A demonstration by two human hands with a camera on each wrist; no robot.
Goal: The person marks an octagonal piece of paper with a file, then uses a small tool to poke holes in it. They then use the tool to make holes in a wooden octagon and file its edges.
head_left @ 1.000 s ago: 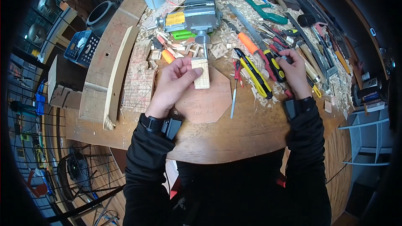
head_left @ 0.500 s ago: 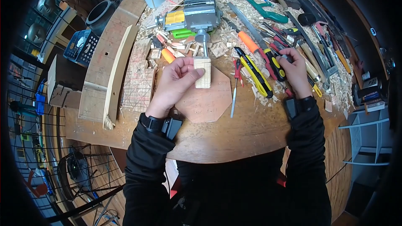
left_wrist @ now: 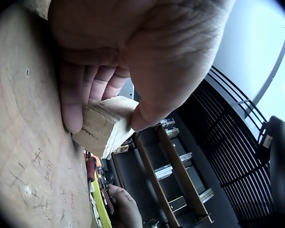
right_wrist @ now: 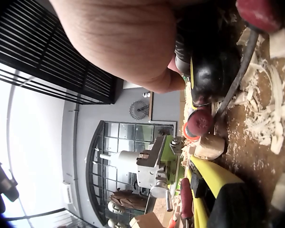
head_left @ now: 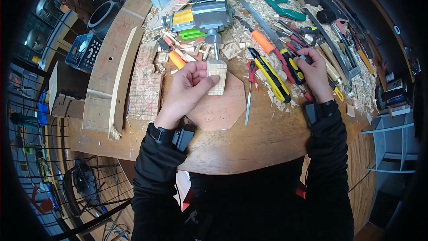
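Note:
A small pale wooden block [head_left: 217,85] is pinched upright between thumb and fingers of the left hand [head_left: 180,90], above an octagonal board [head_left: 221,111]. Up close in the left wrist view, the thumb presses one side of the block [left_wrist: 102,129] and fingertips the other. The right hand [head_left: 317,76] lies among the tools at the right, thumb and fingers curled about a dark handle [head_left: 306,59], beside a yellow-and-black handle [head_left: 292,68]. In the right wrist view the thumb covers much of that grip, near a black handle [right_wrist: 211,73].
A metal vise [head_left: 209,15] stands behind the block among shavings and offcuts. A yellow cutter [head_left: 270,78] and a thin red-handled tool [head_left: 252,72] lie between the hands. Long boards [head_left: 107,64] line the left side; a green-handled saw [head_left: 290,14] lies at the back right.
The left hand has carried the block slightly to the right and turned it a little. The right hand stays by the same tools. The head view has shifted slightly.

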